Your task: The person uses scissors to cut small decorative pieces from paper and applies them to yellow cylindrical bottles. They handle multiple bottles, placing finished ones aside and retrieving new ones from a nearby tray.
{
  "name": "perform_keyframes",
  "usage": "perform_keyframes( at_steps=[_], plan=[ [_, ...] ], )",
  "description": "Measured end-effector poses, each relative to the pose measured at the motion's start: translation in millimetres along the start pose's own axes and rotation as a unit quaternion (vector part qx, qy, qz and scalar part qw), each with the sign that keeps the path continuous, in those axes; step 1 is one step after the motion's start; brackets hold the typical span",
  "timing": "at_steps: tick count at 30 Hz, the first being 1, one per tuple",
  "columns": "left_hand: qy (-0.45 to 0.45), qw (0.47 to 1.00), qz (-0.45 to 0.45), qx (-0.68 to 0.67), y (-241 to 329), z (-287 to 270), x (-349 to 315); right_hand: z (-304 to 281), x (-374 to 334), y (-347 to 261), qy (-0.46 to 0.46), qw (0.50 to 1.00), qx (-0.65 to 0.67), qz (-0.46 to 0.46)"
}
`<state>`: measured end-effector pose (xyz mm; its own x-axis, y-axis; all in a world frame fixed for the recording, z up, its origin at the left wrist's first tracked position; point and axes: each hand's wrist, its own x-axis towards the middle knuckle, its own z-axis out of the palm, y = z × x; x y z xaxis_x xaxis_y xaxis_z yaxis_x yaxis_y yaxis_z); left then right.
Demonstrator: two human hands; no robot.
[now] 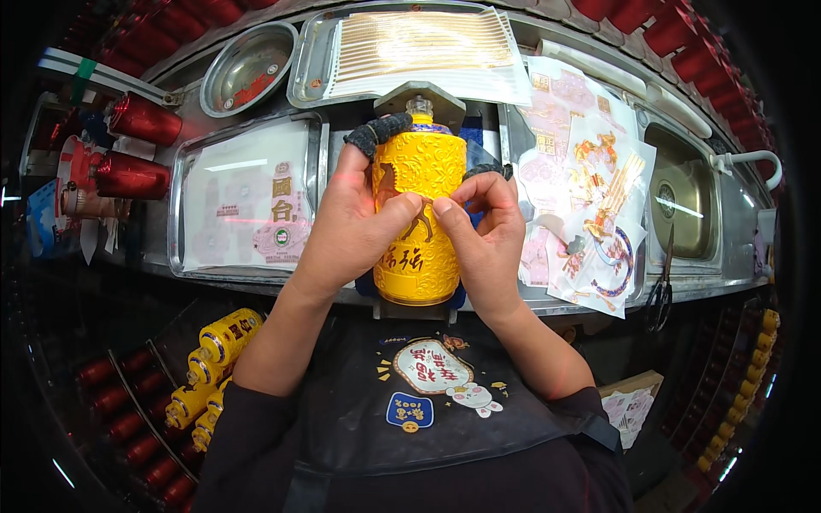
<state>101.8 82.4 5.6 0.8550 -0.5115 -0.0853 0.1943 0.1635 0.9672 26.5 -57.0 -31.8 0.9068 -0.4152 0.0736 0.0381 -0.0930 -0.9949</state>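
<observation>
In front of my body a yellow embossed bottle (432, 158) lies with its clear neck pointing away, up against a metal rest (402, 101). My left hand (342, 235) is closed on the bottle's left side, its thumb pressed on a brown horse decal (421, 226) on the face. From the right, my right hand (493, 244) puts its thumb tip on the decal's edge, fingers bent along the bottle's side. Dark covers wrap some fingertips of both hands. Dark brush-style characters sit below the horse.
Printed decal sheets lie in a left tray (177, 248), gold-striped sheets (419, 51) behind, and more decal sheets (599, 188) at right. A metal bowl (248, 68) stands back left. A sink (684, 192) and hanging scissors (659, 295) are far right. Yellow bottles (218, 342) stand lower left.
</observation>
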Motion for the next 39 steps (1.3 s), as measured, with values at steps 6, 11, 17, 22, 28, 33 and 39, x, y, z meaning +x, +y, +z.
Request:
perform_keyframes(
  at_steps=[6, 11, 17, 22, 28, 33, 39],
  plan=[
    [0.02, 1.0, 0.019, -0.01, -2.4, 6.7, -0.1, 3.8, 0.9, -2.1, 0.017, 0.999, 0.031, 0.02],
    [0.022, 1.0, 0.004, 0.015, -13.4, 0.0, 2.0, 3.0, 0.0, -2.8, 0.016, 0.996, 0.08, 0.041],
    [0.009, 0.997, 0.005, 0.078, -2.2, -1.5, 3.0, 6.4, -0.9, -7.6, -0.004, 0.991, 0.127, 0.05],
    [0.018, 0.988, 0.051, 0.147, -0.6, -2.8, 2.6, 4.3, -0.4, -4.5, -0.008, 0.993, 0.11, 0.051],
    [0.024, 0.987, 0.066, 0.145, -3.3, -1.9, 3.5, 3.9, -0.8, -8.4, 0.002, 0.988, 0.142, 0.051],
    [0.028, 0.985, 0.058, 0.162, -1.2, 1.0, 0.7, 8.1, -2.6, -15.2, 0.005, 0.99, 0.136, 0.047],
    [0.038, 0.972, 0.088, 0.214, -2.5, 1.6, -1.4, 8.8, -5.3, -13.8, 0.011, 0.99, 0.137, 0.036]
  ],
)
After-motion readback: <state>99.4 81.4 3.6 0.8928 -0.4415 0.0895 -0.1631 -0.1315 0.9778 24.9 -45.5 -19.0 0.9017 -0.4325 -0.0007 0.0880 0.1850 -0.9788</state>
